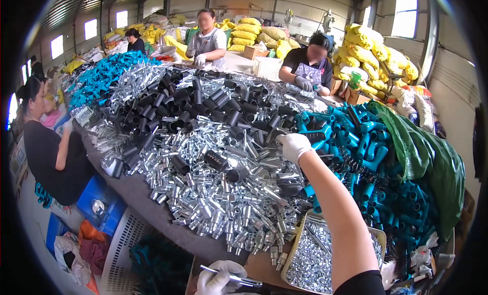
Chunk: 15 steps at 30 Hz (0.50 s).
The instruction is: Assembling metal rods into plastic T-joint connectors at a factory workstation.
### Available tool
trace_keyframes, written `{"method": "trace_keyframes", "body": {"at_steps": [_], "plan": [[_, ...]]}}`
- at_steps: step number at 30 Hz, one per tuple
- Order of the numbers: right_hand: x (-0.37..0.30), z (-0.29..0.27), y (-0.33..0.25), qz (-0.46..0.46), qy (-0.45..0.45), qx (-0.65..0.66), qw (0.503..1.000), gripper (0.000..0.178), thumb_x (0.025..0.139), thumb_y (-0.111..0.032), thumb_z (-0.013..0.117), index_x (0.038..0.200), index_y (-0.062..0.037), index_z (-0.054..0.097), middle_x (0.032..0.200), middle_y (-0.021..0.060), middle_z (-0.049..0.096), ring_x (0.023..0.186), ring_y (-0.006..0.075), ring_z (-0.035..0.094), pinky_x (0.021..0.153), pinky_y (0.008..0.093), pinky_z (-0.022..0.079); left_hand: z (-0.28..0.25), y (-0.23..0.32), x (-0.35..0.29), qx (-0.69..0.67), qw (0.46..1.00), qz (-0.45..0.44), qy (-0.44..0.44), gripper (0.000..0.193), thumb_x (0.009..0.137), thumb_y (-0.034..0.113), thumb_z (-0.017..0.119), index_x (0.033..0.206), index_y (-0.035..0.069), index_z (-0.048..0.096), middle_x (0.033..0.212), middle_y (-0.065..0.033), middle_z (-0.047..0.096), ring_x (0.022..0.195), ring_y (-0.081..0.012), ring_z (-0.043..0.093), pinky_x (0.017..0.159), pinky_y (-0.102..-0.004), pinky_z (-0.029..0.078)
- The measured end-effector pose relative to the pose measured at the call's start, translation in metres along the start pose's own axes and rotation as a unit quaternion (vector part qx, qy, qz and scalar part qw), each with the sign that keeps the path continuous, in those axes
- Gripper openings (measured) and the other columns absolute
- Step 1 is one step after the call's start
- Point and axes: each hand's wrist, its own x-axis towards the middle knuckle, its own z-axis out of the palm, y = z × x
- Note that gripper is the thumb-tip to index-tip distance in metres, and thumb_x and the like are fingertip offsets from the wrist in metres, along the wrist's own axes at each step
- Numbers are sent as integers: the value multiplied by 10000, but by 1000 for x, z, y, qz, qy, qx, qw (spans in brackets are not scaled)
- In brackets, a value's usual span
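Observation:
My left hand (221,277), in a white glove, is closed around a slim silver metal rod (248,281) at the near edge of the table. My right arm stretches forward over the heap. At its end my white-gloved right hand (296,147) has its fingers curled among the parts, beside a teal handle with a dark grip (317,136). What those fingers hold, if anything, is hidden. Shiny metal fittings (203,193) lie loose in front of me, with black tube sleeves (218,160) on and behind them. Teal plastic handles (373,147) are piled to the right.
Below my right forearm stands a yellowish tray (288,264) of small metal pieces. Green sheeting (422,152) drapes the right side. Co-workers stand or sit around the table, one with gloved hands (305,83) across from me. A blue crate (101,203) and white perforated basket (122,249) stand left.

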Motion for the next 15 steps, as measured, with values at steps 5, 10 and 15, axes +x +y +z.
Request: {"method": "trace_keyframes", "body": {"at_steps": [5,10,15], "plan": [[22,11,-17,31,-73,-41,996,328,844,-162,594,1137,-107,730,1069,182,752,1032,361,727,877,450,583,-11,3,2,31,999,-2,29,539,1034,518,564,1058,-14,651,853,-54,670,685,-109,597,629,-255,470],[38,8,-18,49,-217,-36,974,380,853,-203,603,1176,-72,755,1197,183,732,1107,327,715,922,407,574,-14,4,-10,60,997,44,21,508,1046,479,556,1075,-20,642,913,-81,684,715,-139,621,667,-274,495],[23,7,-12,-9,-233,-119,965,418,867,-227,566,1215,-44,704,1188,152,741,1076,311,724,899,408,582,-12,11,-32,8,998,49,25,486,1049,454,555,1082,-24,635,922,-99,681,743,-154,632,683,-282,503]]}}
